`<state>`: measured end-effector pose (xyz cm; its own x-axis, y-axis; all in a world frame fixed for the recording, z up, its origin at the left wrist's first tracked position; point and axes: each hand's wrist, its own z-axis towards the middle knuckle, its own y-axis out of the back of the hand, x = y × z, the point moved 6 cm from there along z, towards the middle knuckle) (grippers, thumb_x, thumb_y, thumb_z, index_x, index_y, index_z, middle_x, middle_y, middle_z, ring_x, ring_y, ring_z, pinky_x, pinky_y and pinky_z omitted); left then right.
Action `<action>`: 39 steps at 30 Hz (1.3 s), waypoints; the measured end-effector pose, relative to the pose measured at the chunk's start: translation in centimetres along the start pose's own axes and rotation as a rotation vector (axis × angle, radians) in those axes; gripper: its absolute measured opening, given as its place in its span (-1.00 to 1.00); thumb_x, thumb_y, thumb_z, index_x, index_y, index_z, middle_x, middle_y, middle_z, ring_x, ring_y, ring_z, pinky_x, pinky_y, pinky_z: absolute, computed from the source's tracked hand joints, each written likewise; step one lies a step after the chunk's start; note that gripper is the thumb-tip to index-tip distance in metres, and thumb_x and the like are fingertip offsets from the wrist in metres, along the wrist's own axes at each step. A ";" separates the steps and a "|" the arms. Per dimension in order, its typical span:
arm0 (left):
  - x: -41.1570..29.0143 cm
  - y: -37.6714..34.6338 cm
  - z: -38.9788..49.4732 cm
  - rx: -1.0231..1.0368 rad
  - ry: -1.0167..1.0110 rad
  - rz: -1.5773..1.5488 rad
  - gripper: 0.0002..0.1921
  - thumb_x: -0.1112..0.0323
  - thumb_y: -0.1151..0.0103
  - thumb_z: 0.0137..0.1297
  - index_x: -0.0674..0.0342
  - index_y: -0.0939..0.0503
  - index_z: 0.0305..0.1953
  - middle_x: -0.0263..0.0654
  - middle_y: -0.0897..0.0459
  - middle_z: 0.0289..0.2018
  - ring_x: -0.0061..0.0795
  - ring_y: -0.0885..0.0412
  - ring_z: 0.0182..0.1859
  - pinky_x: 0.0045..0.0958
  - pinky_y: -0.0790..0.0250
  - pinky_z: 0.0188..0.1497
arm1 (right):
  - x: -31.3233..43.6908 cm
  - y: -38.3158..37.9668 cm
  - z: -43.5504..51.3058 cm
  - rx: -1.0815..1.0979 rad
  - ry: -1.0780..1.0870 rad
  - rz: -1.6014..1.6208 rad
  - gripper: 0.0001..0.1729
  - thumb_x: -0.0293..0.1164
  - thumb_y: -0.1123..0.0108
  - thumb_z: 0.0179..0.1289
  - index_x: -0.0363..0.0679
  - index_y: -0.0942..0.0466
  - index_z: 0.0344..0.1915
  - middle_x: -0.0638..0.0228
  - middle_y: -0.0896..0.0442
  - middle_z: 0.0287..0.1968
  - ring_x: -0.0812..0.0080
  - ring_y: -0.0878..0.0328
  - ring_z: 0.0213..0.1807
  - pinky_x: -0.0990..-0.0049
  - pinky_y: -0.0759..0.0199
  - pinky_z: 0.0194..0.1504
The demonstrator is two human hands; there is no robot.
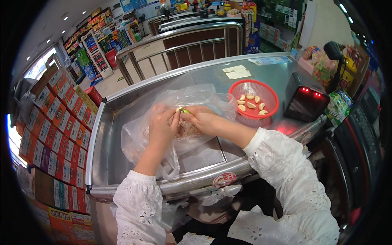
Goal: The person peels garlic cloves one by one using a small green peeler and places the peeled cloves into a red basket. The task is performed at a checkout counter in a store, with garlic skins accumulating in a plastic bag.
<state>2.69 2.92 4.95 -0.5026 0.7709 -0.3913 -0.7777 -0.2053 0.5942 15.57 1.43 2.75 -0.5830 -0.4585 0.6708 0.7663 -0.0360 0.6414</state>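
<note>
Over a clear plastic bag (196, 93) spread on the metal counter, my two hands meet. My left hand (162, 122) pinches a garlic clove (179, 109) between thumb and fingers. In my right hand (203, 119) is a small knife with a bright green handle (185, 111), its blade at the clove and mostly hidden by the fingers. Garlic skins and unpeeled garlic (185, 130) lie in the bag beneath the hands. Just right of my right hand stands a red plastic basket (277, 105) holding several peeled garlic cloves (251, 105).
A black barcode scanner (306, 101) with red lights stands right of the basket. Behind the basket lies a pale paper square (236, 72). A steel railing (180, 46) runs beyond the counter (202, 171). Stacked cartons (58, 122) rise on the left, and a keyboard (364, 122) sits far right.
</note>
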 end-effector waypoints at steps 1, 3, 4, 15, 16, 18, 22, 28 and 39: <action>-0.3 0.2 0.0 -0.024 -0.044 0.032 -0.90 0.43 -0.16 0.07 0.32 -0.62 -0.40 -0.12 -0.54 -0.47 -0.12 -0.46 -0.32 -0.24 -0.25 -0.13 | 0.0 0.1 0.0 0.009 -0.015 -0.003 -0.63 -0.20 0.17 0.35 -0.22 -0.45 -0.06 0.00 -0.56 -0.14 -0.07 -0.43 -0.05 0.15 -0.28 -0.04; -0.8 0.5 0.1 -0.072 -0.134 0.095 -0.89 0.47 -0.16 0.04 0.35 -0.62 -0.38 -0.09 -0.54 -0.56 -0.15 -0.47 -0.45 -0.29 -0.27 -0.24 | 0.1 0.2 -0.1 0.025 -0.047 -0.008 -0.63 -0.20 0.17 0.35 -0.21 -0.46 -0.07 0.01 -0.57 -0.16 -0.07 -0.43 -0.05 0.16 -0.28 -0.04; -0.8 0.5 0.1 -0.065 -0.123 0.088 -0.89 0.47 -0.16 0.05 0.35 -0.62 -0.38 -0.09 -0.54 -0.56 -0.16 -0.47 -0.46 -0.30 -0.27 -0.25 | 0.0 0.3 -0.1 0.011 -0.033 -0.001 -0.62 -0.19 0.18 0.35 -0.21 -0.47 -0.08 0.02 -0.57 -0.17 -0.06 -0.44 -0.07 0.17 -0.29 -0.04; 0.1 0.2 0.0 -0.058 -0.080 0.016 -0.88 0.41 -0.17 0.12 0.35 -0.62 -0.37 -0.13 -0.61 -0.53 -0.26 -0.51 -0.45 -0.39 -0.29 -0.31 | 0.0 1.8 -0.8 0.041 -0.285 0.113 -0.55 -0.09 0.18 0.37 -0.15 -0.51 -0.03 0.00 -0.57 -0.11 0.07 -0.49 -0.05 0.34 -0.30 -0.02; 0.3 0.0 0.0 -0.043 -0.030 -0.009 -0.87 0.40 -0.17 0.12 0.34 -0.62 -0.37 -0.13 -0.61 -0.53 -0.27 -0.52 -0.44 -0.39 -0.30 -0.32 | -0.6 1.9 -0.7 -0.016 -0.271 0.088 -0.56 -0.09 0.16 0.36 -0.15 -0.51 -0.04 0.01 -0.57 -0.12 0.07 -0.50 -0.06 0.34 -0.31 -0.04; 0.6 -0.2 -0.1 -0.013 0.076 -0.056 -0.86 0.38 -0.18 0.12 0.34 -0.62 -0.37 -0.13 -0.62 -0.52 -0.27 -0.54 -0.41 -0.40 -0.31 -0.33 | -1.5 1.7 -0.3 -0.125 -0.241 0.038 -0.57 -0.08 0.13 0.35 -0.15 -0.50 -0.05 0.02 -0.58 -0.16 0.08 -0.51 -0.10 0.34 -0.32 -0.07; 0.1 -0.1 -0.1 0.049 0.159 -0.115 -0.85 0.38 -0.18 0.11 0.35 -0.62 -0.36 -0.14 -0.62 -0.48 -0.30 -0.56 -0.40 -0.41 -0.33 -0.32 | -1.3 1.9 -0.3 -0.066 -0.279 -0.025 -0.61 -0.11 -0.02 0.26 -0.18 -0.44 -0.10 0.08 -0.60 -0.26 0.12 -0.55 -0.20 0.35 -0.36 -0.16; -0.5 -0.4 -0.1 0.087 0.103 -0.138 -0.85 0.41 -0.16 0.09 0.38 -0.60 -0.36 -0.14 -0.62 -0.45 -0.34 -0.57 -0.40 -0.45 -0.33 -0.32 | -1.1 1.9 -0.2 -0.176 -0.104 0.036 -0.61 -0.16 -0.14 0.18 -0.19 -0.46 -0.11 0.11 -0.62 -0.27 0.15 -0.57 -0.21 0.36 -0.37 -0.19; 1.4 -0.8 -0.3 0.097 0.242 -0.195 -0.82 0.39 -0.10 0.19 0.42 -0.60 -0.34 -0.23 -0.62 -0.51 -0.55 -0.51 -0.44 -0.51 -0.32 -0.33 | -2.2 1.9 -0.3 -0.107 -0.341 -0.054 -0.49 0.00 0.05 0.27 -0.14 -0.47 0.00 0.06 -0.58 -0.10 0.07 -0.49 -0.02 0.33 -0.31 0.01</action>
<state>2.46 3.97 3.73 -0.4321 0.6223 -0.6527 -0.8343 -0.0011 0.5512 18.38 2.12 2.33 -0.6662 -0.1316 0.7341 0.7453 -0.1532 0.6489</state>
